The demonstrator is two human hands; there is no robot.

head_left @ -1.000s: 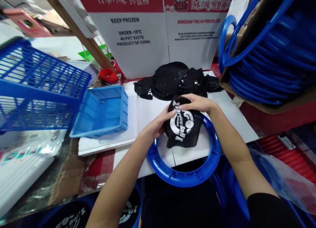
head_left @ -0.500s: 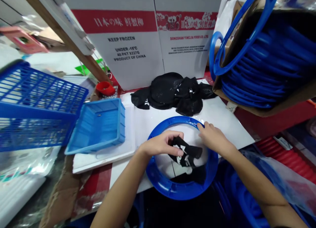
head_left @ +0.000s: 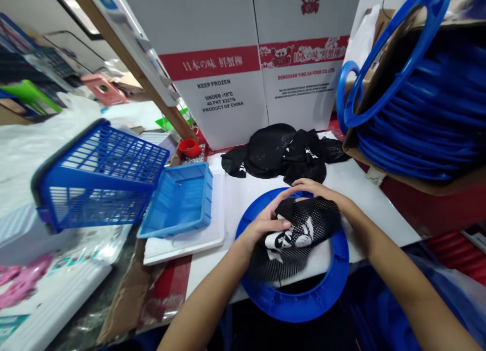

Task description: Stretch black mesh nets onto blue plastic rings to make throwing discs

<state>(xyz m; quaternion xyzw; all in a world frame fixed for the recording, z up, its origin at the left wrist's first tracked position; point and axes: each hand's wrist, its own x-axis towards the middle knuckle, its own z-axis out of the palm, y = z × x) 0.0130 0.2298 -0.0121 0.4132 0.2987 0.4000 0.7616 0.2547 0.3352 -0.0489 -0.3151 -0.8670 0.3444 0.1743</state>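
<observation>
A blue plastic ring (head_left: 304,305) lies flat on the white board (head_left: 243,199) at the table's near edge. Over it I hold a black mesh net with white print (head_left: 304,229). My left hand (head_left: 266,222) pinches the net's left side, fingers closed on the fabric. My right hand (head_left: 322,191) curls over the net's far edge by the ring's rim and also grips it. Part of the net sags through the ring's opening. More black nets (head_left: 281,151) lie in a heap just beyond the ring.
A light blue tray (head_left: 178,201) and a tilted dark blue basket (head_left: 98,179) stand to the left. White cartons (head_left: 250,67) wall off the back. A cardboard box of stacked blue rings (head_left: 417,113) fills the right. A red cup (head_left: 189,147) sits behind the tray.
The net was bunched small in my left hand inside the ring; now both hands spread it wider over the ring. The camera has tilted up and shifted.
</observation>
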